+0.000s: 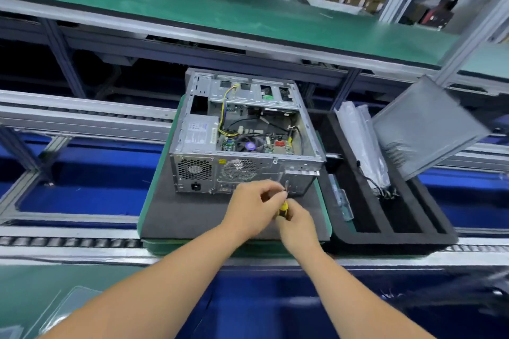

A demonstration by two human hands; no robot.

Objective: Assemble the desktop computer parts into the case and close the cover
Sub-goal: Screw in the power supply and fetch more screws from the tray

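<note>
Open grey metal computer case [242,129] lying on its side on the dark foam mat [192,215], motherboard and power supply already inside, cover off. Right hand [296,221] wrapped round a yellow-and-black screwdriver [283,209], left hand [253,206] pinching near its tip, both together at the case's rear panel. Probably fastening a rear screw. Next: line the tip up squarely, turn. Grey perforated side cover [424,126] leaning by the black foam tray [413,231], well apart.
</note>
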